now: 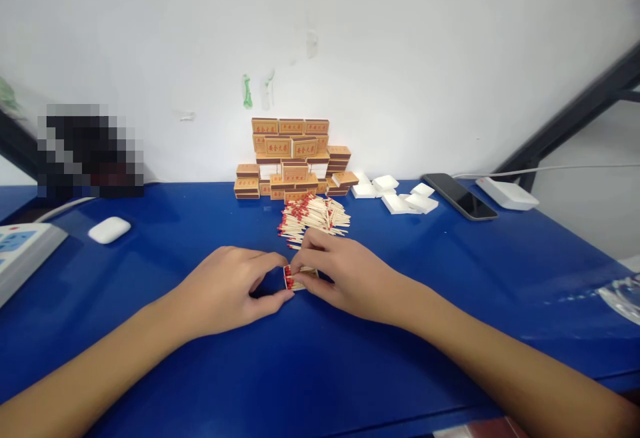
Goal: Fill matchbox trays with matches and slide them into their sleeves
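Observation:
On the blue tabletop in front of me lies a small white matchbox tray (285, 279) filled with red-headed matches (290, 283). My left hand (230, 288) holds the tray's left end between thumb and forefinger. Bent over the tray from the right, my right hand (345, 271) has its thumb and fingertips closed on matches inside it; the fingers cover much of the tray. Just beyond is a loose heap of matches (320, 215), most of their red heads pointing left.
Stacked orange matchboxes (293, 148) stand against the wall behind the heap. Several white empty trays (397, 203) lie to their right, then a phone (460, 196) and a white box (507, 193). On the left are a white earphone case (109, 230) and a pale device (25, 255).

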`<state>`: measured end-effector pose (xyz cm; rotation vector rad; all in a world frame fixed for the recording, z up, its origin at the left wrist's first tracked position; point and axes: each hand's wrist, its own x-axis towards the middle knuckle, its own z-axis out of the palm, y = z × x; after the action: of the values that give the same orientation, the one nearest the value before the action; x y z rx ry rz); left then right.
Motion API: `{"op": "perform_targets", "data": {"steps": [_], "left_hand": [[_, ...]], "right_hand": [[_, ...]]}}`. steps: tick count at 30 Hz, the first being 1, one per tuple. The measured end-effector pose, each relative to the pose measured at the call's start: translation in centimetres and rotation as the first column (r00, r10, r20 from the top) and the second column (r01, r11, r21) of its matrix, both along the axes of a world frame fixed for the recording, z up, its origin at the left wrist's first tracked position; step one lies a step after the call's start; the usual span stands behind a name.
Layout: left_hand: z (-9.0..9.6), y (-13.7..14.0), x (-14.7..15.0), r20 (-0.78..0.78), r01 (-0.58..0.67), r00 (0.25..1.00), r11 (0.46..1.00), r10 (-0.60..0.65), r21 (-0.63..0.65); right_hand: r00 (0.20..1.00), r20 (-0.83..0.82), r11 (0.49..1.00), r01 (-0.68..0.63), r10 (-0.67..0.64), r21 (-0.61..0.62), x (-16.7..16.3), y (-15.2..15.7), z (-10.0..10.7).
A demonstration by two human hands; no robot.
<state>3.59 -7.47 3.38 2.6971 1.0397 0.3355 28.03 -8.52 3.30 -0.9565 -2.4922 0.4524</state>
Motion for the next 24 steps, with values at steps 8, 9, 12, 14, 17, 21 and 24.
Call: {"op": "perform_targets", "data": {"steps": [8, 9, 12, 14, 17, 21, 24], "left_hand": [[-0.11, 0.2, -0.02, -0.018, -0.001, 1.0, 1.0, 0.001, 0.013], [-0.11, 0.22, 0.01, -0.018, 0.001, 1.0, 1.0, -0.001, 0.018], [-0.11, 0.22, 0.04, -0.021, 0.0, 1.0, 1.0, 0.001, 0.027], [-0.1, 0.2, -0.01, -0.029, -0.002, 1.0, 1.0, 0.003, 0.026], [-0.11, 0.14, -0.08, -0.035, 0.0, 0.999, 1.0, 0.001, 0.022], [-0.18, 0.1, -0.12, -0.029, -0.001, 1.0, 1.0, 0.002, 0.02], [-0.25, 0.09, -0.18, -0.027, 0.002, 1.0, 1.0, -0.001, 0.03]], "right_hand": [[0.995, 0.094, 0.999, 0.021, -0.025, 0.044, -0.32, -0.11, 0.25], [0.994, 0.104, 0.998, 0.023, -0.029, 0.053, -0.35, -0.12, 0.3], [0.986, 0.156, 0.993, 0.042, -0.059, 0.111, -0.4, 0.0, 0.37], [0.975, 0.203, 0.984, 0.058, -0.092, 0.168, -0.39, 0.17, 0.35], [0.952, 0.278, 0.967, 0.057, -0.128, 0.249, -0.36, 0.41, 0.26], [0.925, 0.36, 0.962, 0.017, -0.118, 0.273, -0.38, 0.39, 0.19], [0.937, 0.336, 0.977, 0.027, -0.099, 0.21, -0.36, 0.2, 0.32]]}}
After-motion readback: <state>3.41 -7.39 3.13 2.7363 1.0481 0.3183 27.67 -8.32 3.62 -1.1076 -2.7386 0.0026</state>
